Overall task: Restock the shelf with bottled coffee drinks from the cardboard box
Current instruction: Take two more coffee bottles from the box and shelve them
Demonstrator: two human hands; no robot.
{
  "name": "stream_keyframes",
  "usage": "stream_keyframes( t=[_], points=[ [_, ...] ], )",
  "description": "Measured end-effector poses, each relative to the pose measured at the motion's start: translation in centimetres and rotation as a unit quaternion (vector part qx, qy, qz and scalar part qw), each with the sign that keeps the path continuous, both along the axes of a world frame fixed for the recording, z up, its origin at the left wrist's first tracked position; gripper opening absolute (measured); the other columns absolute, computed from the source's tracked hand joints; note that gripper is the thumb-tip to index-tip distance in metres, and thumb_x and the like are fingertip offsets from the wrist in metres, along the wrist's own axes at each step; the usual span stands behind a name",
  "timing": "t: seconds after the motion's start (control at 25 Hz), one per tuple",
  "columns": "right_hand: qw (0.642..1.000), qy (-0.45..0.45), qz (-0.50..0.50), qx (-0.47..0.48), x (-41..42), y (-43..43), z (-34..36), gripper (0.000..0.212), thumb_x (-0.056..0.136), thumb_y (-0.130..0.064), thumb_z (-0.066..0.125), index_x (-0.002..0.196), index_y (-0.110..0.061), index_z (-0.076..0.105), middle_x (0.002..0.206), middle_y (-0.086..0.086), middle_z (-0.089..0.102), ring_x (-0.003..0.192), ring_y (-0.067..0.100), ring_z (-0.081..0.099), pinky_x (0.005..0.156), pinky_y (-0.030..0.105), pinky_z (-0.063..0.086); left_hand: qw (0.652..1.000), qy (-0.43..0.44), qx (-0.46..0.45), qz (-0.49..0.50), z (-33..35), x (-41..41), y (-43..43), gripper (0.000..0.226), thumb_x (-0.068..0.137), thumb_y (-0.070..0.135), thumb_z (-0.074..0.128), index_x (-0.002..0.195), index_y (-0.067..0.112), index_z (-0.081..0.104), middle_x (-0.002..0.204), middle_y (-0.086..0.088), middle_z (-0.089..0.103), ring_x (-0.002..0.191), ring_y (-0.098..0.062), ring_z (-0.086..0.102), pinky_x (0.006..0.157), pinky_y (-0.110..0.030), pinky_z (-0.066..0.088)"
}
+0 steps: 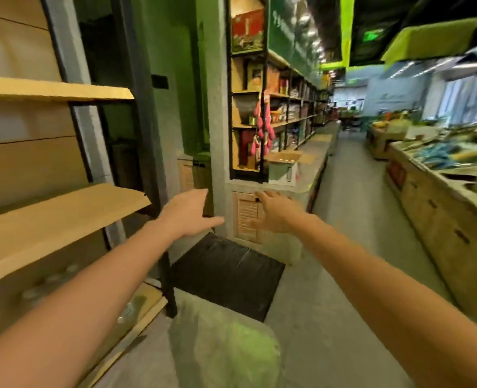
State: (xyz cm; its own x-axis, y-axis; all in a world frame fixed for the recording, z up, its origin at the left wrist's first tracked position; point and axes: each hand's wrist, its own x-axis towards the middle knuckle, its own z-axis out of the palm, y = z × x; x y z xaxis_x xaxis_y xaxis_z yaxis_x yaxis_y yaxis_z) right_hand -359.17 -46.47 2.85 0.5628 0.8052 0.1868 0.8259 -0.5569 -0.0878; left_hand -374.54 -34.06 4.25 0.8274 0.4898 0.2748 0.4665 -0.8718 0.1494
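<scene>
Both my arms reach forward into the aisle. My left hand and my right hand are held out with straight fingers and hold nothing. An open cardboard box with pale bottle caps inside stands on the grey ledge ahead, well beyond both hands. To my left a wooden shelf has bare boards. On the level below it several blurred bottles stand in a row. The whole frame is motion-blurred.
A black mat lies on the floor ahead of me. A grey pillar with a vent panel stands behind my hands. Stocked shelves run down the aisle. Produce counters line the right side.
</scene>
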Motion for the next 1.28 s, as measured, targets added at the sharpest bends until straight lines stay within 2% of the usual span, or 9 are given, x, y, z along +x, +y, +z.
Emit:
stream_keyframes(
  t=[0.08,0.28,0.4,0.52,0.6,0.72,0.92,1.16,1.28],
  points=[
    [0.999,-0.003,-0.05,0.006,5.3,-5.1,0.8,0.081,0.087,-0.054,0.053,0.148,-0.015,0.019,0.154,0.008,0.025,0.14,0.031,0.028,0.111,0.047,0.027,0.998,-0.015,0.001,-0.059,0.9,6.5,-3.3,0.076,0.084,0.055,0.057,0.143,0.016,0.031,0.147,-0.008,0.04,0.132,-0.025,0.041,0.105,-0.04,0.036],
    [0.988,-0.03,-0.153,-0.01,17.5,-16.7,3.0,0.081,0.087,-0.055,0.053,0.148,-0.013,0.021,0.153,0.008,0.028,0.137,0.031,0.032,0.108,0.044,0.031,0.984,-0.019,-0.024,-0.176,1.9,22.8,-11.2,0.081,0.08,0.056,0.062,0.145,0.019,0.031,0.147,-0.006,0.04,0.13,-0.026,0.043,0.104,-0.041,0.04],
    [0.982,-0.026,-0.187,-0.029,25.8,-22.0,4.0,0.084,0.085,-0.057,0.054,0.147,-0.01,0.023,0.152,0.011,0.03,0.136,0.032,0.034,0.106,0.043,0.033,0.979,-0.009,-0.032,-0.203,1.8,32.8,-15.5,0.088,0.076,0.059,0.063,0.146,0.018,0.028,0.149,-0.007,0.036,0.13,-0.026,0.042,0.104,-0.043,0.041],
    [0.976,-0.025,-0.211,-0.053,34.8,-25.6,4.3,0.089,0.083,-0.061,0.054,0.148,-0.012,0.021,0.154,0.011,0.028,0.139,0.031,0.031,0.11,0.045,0.033,0.974,0.009,-0.042,-0.224,1.7,42.4,-18.8,0.08,0.078,0.055,0.063,0.141,0.014,0.034,0.142,-0.011,0.043,0.123,-0.027,0.046,0.099,-0.041,0.043],
    [0.974,-0.021,-0.218,-0.058,39.8,-27.0,4.2,0.087,0.084,-0.06,0.053,0.149,-0.012,0.019,0.155,0.01,0.026,0.139,0.03,0.03,0.111,0.046,0.032,0.971,0.011,-0.057,-0.232,1.4,47.8,-20.1,0.084,0.081,0.053,0.062,0.145,0.013,0.027,0.148,-0.01,0.036,0.132,-0.028,0.039,0.105,-0.041,0.036],
    [0.973,-0.016,-0.221,-0.055,46.9,-27.6,3.3,0.08,0.086,-0.056,0.053,0.147,-0.012,0.025,0.152,0.009,0.031,0.137,0.03,0.033,0.108,0.045,0.034,0.967,0.028,-0.065,-0.245,0.5,56.1,-20.7,0.084,0.082,0.054,0.059,0.146,0.013,0.025,0.152,-0.01,0.029,0.137,-0.027,0.032,0.108,-0.041,0.031],
    [0.976,-0.019,-0.21,-0.059,59.2,-24.9,0.6,0.081,0.087,-0.054,0.053,0.149,-0.013,0.021,0.154,0.008,0.027,0.138,0.029,0.031,0.109,0.046,0.033,0.966,0.04,-0.038,-0.254,-1.8,69.7,-17.8,0.08,0.078,0.061,0.057,0.134,0.008,0.039,0.138,-0.015,0.045,0.123,-0.031,0.045,0.098,-0.042,0.042],
    [0.975,-0.011,-0.219,-0.027,76.1,-19.1,-0.2,0.082,0.087,-0.052,0.055,0.149,-0.013,0.019,0.155,0.008,0.026,0.139,0.027,0.031,0.112,0.046,0.031,0.966,0.023,0.007,-0.257,-2.6,86.9,-11.1,0.083,0.079,0.061,0.057,0.141,0.011,0.033,0.145,-0.01,0.039,0.128,-0.026,0.042,0.099,-0.038,0.04],
    [0.975,-0.009,-0.224,-0.004,83.8,-16.4,0.3,0.081,0.088,-0.051,0.055,0.149,-0.012,0.019,0.155,0.008,0.026,0.139,0.027,0.031,0.112,0.045,0.031,0.969,0.003,-0.009,-0.248,-1.9,94.3,-8.3,0.086,0.082,0.056,0.058,0.147,0.011,0.023,0.152,-0.009,0.029,0.136,-0.025,0.034,0.107,-0.038,0.033]
  ],
)
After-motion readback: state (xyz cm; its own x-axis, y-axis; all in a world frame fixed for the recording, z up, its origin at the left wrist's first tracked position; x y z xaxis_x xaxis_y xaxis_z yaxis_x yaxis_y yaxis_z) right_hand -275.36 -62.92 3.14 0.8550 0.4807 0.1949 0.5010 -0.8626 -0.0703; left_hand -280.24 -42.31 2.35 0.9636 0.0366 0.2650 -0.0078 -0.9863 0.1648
